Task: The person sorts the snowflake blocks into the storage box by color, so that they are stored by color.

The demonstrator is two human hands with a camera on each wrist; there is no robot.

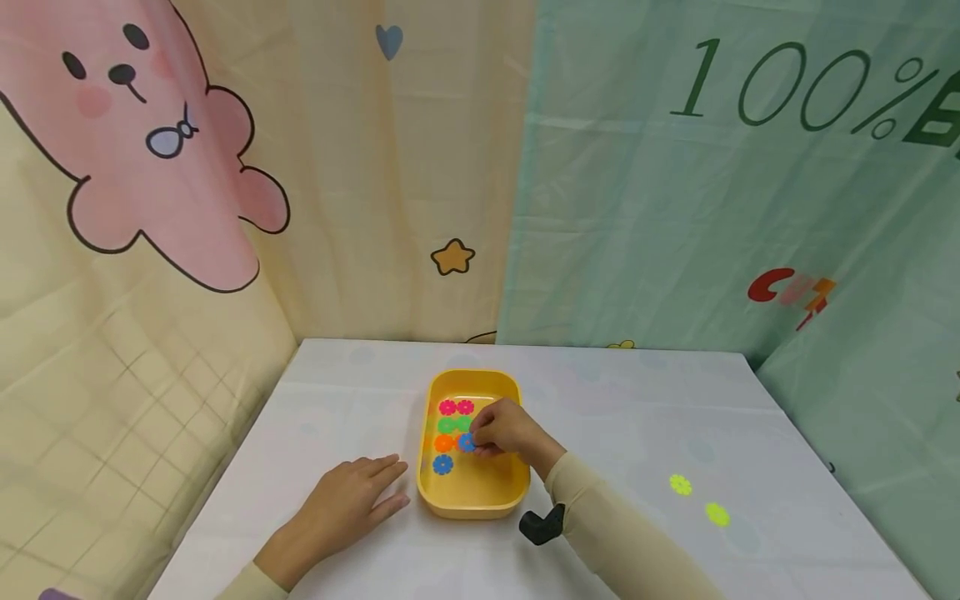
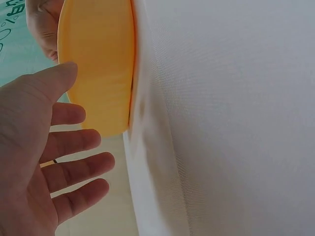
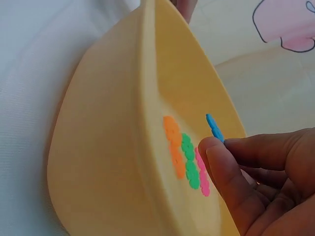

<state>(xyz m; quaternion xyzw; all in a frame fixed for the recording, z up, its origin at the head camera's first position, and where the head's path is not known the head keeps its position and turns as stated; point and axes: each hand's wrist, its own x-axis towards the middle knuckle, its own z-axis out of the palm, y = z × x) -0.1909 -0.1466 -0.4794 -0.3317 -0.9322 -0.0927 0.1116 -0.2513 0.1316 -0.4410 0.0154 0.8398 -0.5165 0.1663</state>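
Note:
My right hand (image 1: 504,427) is inside a yellow tray (image 1: 474,500), its thumb and index finger pinching a blue flower-shaped piece (image 1: 467,442). In the right wrist view that blue piece (image 3: 214,128) stands edge-on, above the tray floor. Along the tray's left side lie pink flower pieces (image 1: 447,407), green ones (image 1: 447,426), orange ones (image 1: 444,443) and one more blue flower piece (image 1: 442,464). The second orange piece is partly covered by the held one. Left of the tray is my left hand (image 1: 347,502), fingers extended and holding nothing; in the left wrist view its thumb overlaps the tray wall (image 2: 101,64).
Two yellow-green flower pieces, one nearer the tray (image 1: 681,484) and one farther right (image 1: 717,514), lie on the white-covered table (image 1: 360,400). A black piece (image 1: 542,525) sits at the right wrist. Printed curtains (image 1: 405,167) hang behind and beside the table.

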